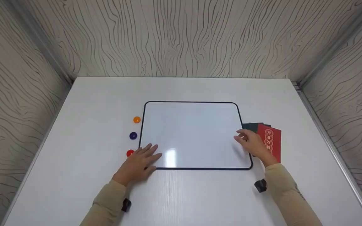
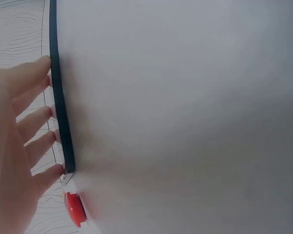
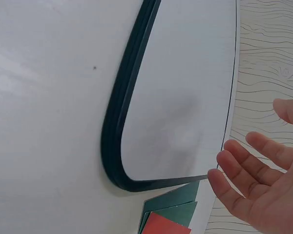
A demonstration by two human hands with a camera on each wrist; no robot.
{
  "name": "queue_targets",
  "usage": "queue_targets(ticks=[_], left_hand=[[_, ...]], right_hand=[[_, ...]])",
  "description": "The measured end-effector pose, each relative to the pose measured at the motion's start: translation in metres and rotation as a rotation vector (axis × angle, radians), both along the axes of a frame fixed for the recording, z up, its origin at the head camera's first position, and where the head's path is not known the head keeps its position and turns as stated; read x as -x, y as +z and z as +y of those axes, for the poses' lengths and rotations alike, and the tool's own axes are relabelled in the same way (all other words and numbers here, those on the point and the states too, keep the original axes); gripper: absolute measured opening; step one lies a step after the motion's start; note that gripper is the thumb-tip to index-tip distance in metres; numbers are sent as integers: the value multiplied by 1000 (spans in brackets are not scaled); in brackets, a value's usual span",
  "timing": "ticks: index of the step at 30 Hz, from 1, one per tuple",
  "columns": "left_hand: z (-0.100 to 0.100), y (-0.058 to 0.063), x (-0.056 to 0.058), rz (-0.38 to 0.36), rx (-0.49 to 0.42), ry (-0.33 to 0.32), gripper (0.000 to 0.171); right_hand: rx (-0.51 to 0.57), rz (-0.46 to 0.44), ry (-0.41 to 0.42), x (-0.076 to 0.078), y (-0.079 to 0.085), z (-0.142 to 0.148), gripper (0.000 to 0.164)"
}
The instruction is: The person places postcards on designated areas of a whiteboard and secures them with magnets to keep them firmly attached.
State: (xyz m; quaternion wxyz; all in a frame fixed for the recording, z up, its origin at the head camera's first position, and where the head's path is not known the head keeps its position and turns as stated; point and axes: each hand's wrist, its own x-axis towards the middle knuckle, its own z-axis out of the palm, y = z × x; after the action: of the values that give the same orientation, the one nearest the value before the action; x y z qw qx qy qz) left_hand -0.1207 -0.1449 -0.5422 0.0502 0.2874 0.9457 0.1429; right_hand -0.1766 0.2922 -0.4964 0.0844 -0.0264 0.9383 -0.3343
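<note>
A whiteboard (image 1: 193, 135) with a dark frame lies flat in the middle of the table. My left hand (image 1: 138, 163) is spread over its near left corner, fingers extended, holding nothing; in the left wrist view the fingertips (image 2: 50, 111) are right at the dark frame. At the right edge of the board hovers my right hand (image 1: 251, 142), fingers loosely bent and apart, with nothing between them. It overlaps a red printed card or envelope (image 1: 275, 138) that lies fanned with dark green ones (image 3: 176, 212) against the board's right side.
Left of the board sit three round magnet-like buttons in a column: an orange one (image 1: 136, 119), a dark blue one (image 1: 133, 135) and a red one (image 1: 130, 153) beside my left hand. Wood-grain patterned panels (image 1: 181, 37) enclose the white table (image 1: 83, 125) at the back and sides.
</note>
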Motion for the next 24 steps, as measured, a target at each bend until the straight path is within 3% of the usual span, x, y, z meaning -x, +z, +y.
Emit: queue_targets(ticks=[8, 17, 24], left_hand=[[0, -2, 0, 21, -13, -9, 48], [1, 0, -1, -2, -44, 8, 48], [0, -2, -1, 17, -49, 4, 48]], right_hand=[[1, 1, -18, -1, -1, 15, 46], [13, -1, -47, 0, -4, 36, 45], [-4, -45, -94, 0, -7, 47, 50]])
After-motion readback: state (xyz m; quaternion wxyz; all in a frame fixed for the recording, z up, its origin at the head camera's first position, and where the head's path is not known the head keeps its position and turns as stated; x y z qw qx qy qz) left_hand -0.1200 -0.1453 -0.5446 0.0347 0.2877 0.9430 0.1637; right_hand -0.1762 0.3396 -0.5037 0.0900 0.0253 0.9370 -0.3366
